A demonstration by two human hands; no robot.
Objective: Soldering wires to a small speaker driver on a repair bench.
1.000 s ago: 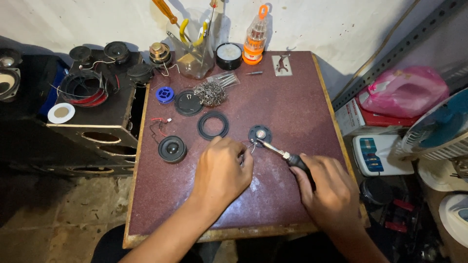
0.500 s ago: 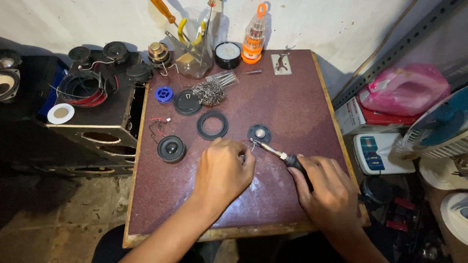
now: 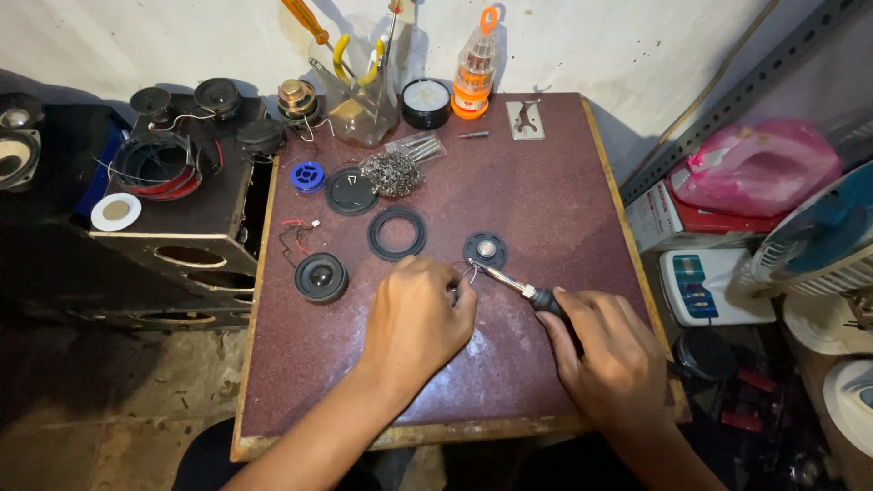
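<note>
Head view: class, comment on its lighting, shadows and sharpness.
Head view: light falls evenly on the maroon table; the left hand and right hand are sharp; the floor at left lies in deep shadow; the pale wall is bright, without glare.

A small square table with a worn maroon speckled top (image 3: 546, 182) stands pushed against a rough whitewashed wall (image 3: 637, 45), lit from above so that objects cast short shadows onto the plaster. To the left sits a black wooden speaker cabinet with round cut-outs (image 3: 173, 259), its top level with the table. Below it lies a bare, dusty concrete floor (image 3: 109, 409) in deep shade. On the right, a grey perforated metal angle bar (image 3: 727, 100) leans diagonally against the wall, near a pale blue-bladed electric fan (image 3: 818, 236).
</note>
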